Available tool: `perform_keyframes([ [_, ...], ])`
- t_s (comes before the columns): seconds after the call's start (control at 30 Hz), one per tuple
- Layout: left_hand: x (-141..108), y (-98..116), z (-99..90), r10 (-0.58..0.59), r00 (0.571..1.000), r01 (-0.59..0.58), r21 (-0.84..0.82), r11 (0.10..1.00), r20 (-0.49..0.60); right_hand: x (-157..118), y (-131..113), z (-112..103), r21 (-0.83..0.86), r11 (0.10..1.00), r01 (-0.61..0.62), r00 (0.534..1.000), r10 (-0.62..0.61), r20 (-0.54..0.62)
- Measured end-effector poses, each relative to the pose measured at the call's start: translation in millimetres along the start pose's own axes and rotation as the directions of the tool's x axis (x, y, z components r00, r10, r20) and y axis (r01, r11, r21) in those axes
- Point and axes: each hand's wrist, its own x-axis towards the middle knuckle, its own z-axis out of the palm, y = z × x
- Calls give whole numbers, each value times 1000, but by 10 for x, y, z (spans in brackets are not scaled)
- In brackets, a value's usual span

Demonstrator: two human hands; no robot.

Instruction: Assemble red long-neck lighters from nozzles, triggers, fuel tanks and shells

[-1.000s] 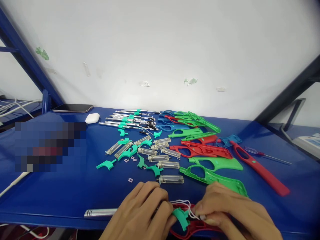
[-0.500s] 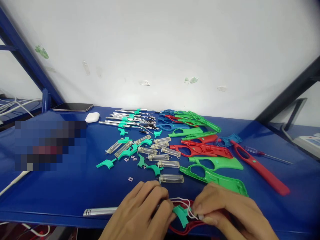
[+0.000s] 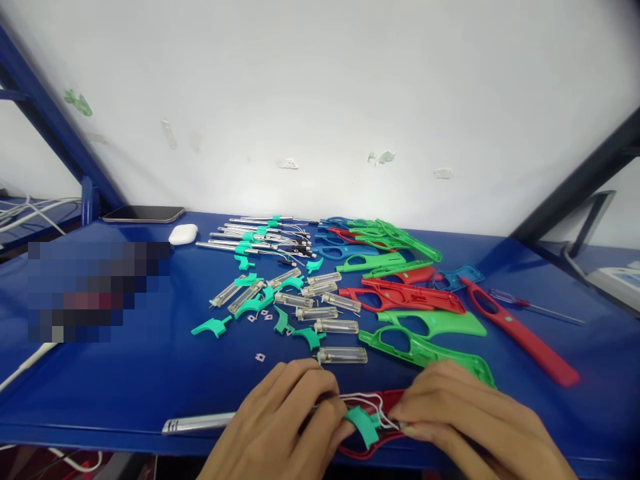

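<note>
Wall and table: a white wall (image 3: 320, 93) rises behind a blue table (image 3: 125, 373); the handled parts lie at its near edge, low in view.
Red shell: the red shell (image 3: 360, 457) lies between the two hands, partly covered by both.
Long axis: the metal tube (image 3: 197, 423) sticks out left of the left hand (image 3: 290, 420) and runs left to right, the shell roughly in line with it.
Left grip: fingers curl closed over the metal tube, fingertips hidden; the green trigger (image 3: 363, 427) sits just right of them.
Right grip: the right hand (image 3: 475, 413) pinches the white wires (image 3: 382, 415) near their end, thumb against finger; what else is in that pinch is too hidden to tell.
Key relation: the wires loop over the trigger's right side, so their pinched end is nearer the right hand, the trigger nearer the left.
Beyond: a clear reservoir (image 3: 343, 355) lies past the left hand's knuckles.
</note>
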Motion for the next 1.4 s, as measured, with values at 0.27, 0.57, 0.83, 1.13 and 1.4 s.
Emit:
perform_keyframes([
  [0.27, -91, -22, -29, -26, 996, 33, -81, 996, 85, -4, 18, 20, -95, 995, 42, 999, -39, 31],
  [0.57, 8, -57, -95, -32, 999, 39, -174, 984, 42, -36, 3, 21, -131, 990, 57, 998, -55, 18],
  [0.83, 40, -96, -80, -18, 1000, 19, -141, 990, 6, -57, 13, 28, -116, 993, 35, 999, -35, 1],
  [1.13, 84, -54, -115, -30, 999, 32, -186, 982, 13, -62, 21, 36, -104, 994, 27, 1000, -27, 4],
  [1.4, 67, -50, -100, -62, 998, 63, -193, 979, 13, -91, 34, 24, -115, 993, 10, 1000, -11, -3],
])
